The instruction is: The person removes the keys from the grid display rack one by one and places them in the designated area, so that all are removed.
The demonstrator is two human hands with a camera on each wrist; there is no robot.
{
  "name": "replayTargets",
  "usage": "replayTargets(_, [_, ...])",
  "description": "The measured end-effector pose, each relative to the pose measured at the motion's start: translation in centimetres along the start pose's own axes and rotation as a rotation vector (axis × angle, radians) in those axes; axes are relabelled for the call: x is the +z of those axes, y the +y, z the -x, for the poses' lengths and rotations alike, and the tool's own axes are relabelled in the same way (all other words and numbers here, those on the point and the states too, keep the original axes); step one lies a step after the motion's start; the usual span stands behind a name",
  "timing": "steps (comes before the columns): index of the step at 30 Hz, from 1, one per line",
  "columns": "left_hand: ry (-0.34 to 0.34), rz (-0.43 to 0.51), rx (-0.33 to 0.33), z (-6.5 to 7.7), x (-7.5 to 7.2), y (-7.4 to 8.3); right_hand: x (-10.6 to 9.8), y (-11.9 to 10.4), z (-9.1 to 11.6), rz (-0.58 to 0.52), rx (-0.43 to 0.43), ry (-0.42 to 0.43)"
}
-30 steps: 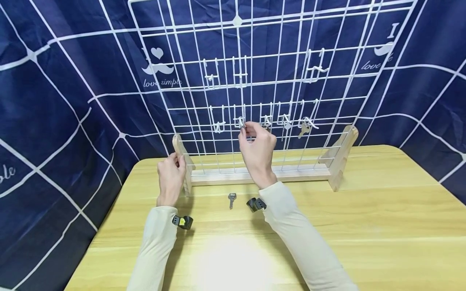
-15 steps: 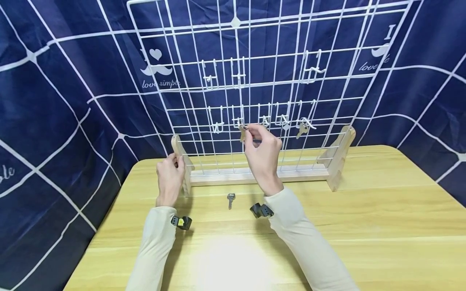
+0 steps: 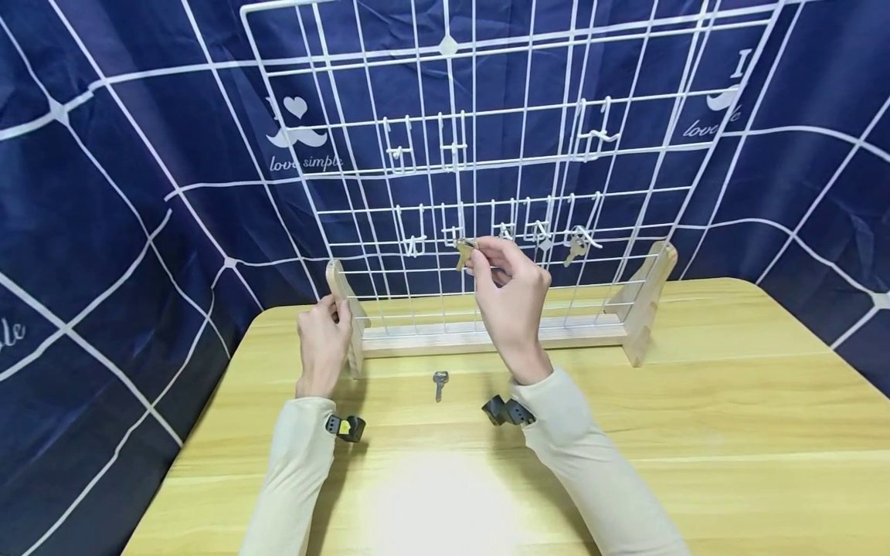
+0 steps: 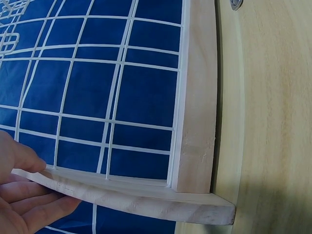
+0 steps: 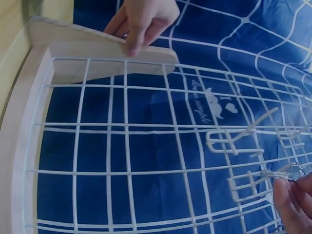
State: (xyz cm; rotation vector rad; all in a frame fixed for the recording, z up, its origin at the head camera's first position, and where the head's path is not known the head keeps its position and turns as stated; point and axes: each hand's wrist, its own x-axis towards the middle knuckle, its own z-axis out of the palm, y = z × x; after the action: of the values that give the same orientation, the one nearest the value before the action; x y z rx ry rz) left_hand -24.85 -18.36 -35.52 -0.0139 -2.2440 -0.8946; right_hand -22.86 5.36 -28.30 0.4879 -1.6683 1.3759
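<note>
My right hand pinches a brass-coloured key by its ring end, with thumb and forefinger. That key hangs just in front of and below a white wire hook in the lower row; whether they touch I cannot tell. In the right wrist view, fingertips hold the key near the hooks. My left hand grips the wooden stand at its left side support, thumb on one face and fingers on the other, as the left wrist view shows. A silver key lies on the table.
A white wire grid stands upright in the wooden stand. More keys hang on the lower hooks to the right, one a brass-coloured key. Upper hooks carry no visible keys. A dark blue patterned cloth surrounds the table.
My right hand has drawn back from the lower hook, slightly right and down, bringing the pinched key with it into clearer view. My left hand has stayed on the stand.
</note>
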Motion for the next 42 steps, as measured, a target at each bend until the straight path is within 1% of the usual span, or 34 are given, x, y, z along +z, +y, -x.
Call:
replayTargets(8, [0.001,0.006,0.0,-0.1,-0.1,0.0,-0.8,-0.9,-0.1,-0.049,0.014,-0.014])
replayTargets(11, [-0.005,0.0,-0.003,-0.2,-0.1,0.1,-1.0,-0.8,0.0,-0.071,0.047,-0.033])
replayTargets(14, [-0.007,-0.006,0.0,-0.3,-0.2,0.2,-1.3,-0.4,0.2,-0.099,0.092,-0.07])
replayTargets(18, [-0.005,-0.011,0.01,-0.4,-0.1,0.3,-1.6,0.4,0.5,-0.14,0.175,-0.127])
replayTargets(22, [-0.003,-0.014,0.018,-0.5,-0.1,0.4,-2.0,1.2,0.8,-0.15,0.258,-0.182])
replayTargets(27, [0.007,-0.001,0.03,-0.7,-0.1,0.4,-2.4,2.0,1.1,-0.134,0.335,-0.256])
replayTargets(30, [0.001,0.007,0.022,-0.5,-0.1,0.3,-2.7,2.7,1.7,-0.114,0.395,-0.31])
replayTargets(34, [-0.012,0.011,0.009,0.3,-0.2,0.0,-2.8,3.6,3.1,-0.1,0.5,-0.399])
replayTargets(37, [-0.009,0.004,0.0,0.7,-0.2,-0.1,-2.8,4.2,4.0,-0.098,0.583,-0.472])
replayTargets(40, [-0.006,0.002,-0.001,0.7,-0.3,0.0,-2.9,4.7,4.6,-0.107,0.679,-0.522])
replayTargets(42, [-0.003,0.004,0.009,0.5,-0.3,0.2,-3.0,5.1,4.9,-0.125,0.742,-0.536])
